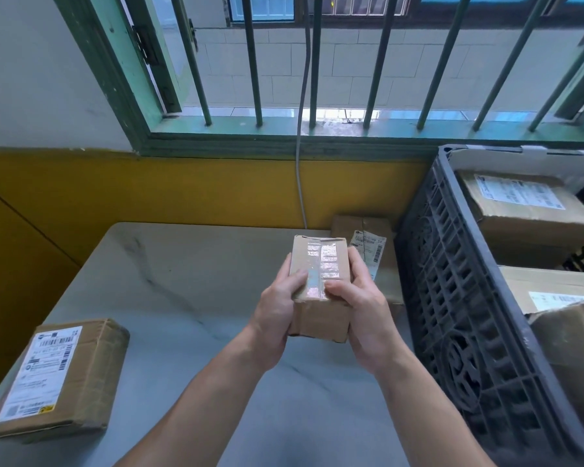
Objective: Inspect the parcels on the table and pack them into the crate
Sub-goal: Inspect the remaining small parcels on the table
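A small brown cardboard parcel with shiny clear tape along its top is held up above the table. My left hand grips its left side with the thumb on the taped face, and my right hand grips its right side the same way. Behind it a second parcel with a loose white label lies by the crate. A flat parcel with a large shipping label lies at the table's near left. The dark grey slatted crate stands at the right and holds several parcels.
The table is pale marble-patterned with a rounded far-left corner. A yellow wall and a green barred window rise behind it, and a grey cable hangs down to the table's back edge.
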Tool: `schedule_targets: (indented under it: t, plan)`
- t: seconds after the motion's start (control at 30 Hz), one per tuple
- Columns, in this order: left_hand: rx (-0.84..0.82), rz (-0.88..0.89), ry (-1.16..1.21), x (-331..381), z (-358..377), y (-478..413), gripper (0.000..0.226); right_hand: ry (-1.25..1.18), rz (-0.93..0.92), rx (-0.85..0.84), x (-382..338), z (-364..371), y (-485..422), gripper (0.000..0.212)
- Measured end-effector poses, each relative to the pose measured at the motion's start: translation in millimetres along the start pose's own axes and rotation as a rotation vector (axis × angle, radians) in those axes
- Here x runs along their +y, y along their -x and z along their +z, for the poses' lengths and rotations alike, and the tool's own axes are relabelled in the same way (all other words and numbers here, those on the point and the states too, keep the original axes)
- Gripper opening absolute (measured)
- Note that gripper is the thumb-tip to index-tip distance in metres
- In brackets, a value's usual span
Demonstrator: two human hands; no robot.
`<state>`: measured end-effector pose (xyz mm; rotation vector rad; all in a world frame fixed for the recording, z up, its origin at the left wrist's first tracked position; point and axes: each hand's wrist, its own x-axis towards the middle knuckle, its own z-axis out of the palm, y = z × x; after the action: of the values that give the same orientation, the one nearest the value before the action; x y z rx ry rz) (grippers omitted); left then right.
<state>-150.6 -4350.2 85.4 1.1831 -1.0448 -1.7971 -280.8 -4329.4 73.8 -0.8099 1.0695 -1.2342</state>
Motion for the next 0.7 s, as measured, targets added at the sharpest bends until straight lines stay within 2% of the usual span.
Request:
schedule_targets:
  t: [0.2,0.37,0.5,0.7]
  plan:
    - [-0.071,0.046,0.001,-4,1,2,0.038,-0.046,0.036,0.102,-3,-4,-4,0.042]
    - [-0.114,0.062,0.028,0,-2,3,0.048,-0.040,0.015,0.135,2,-4,-3,0.059]
    - [0.026,0.041,0.077,5,2,1,0.033,-0.027,-0.030,0.103,4,0,-1,0.064]
    - [0.067,0.069,0.043,-5,5,0,0.039,0.031,-0.037,0.178,3,6,-3,0.050]
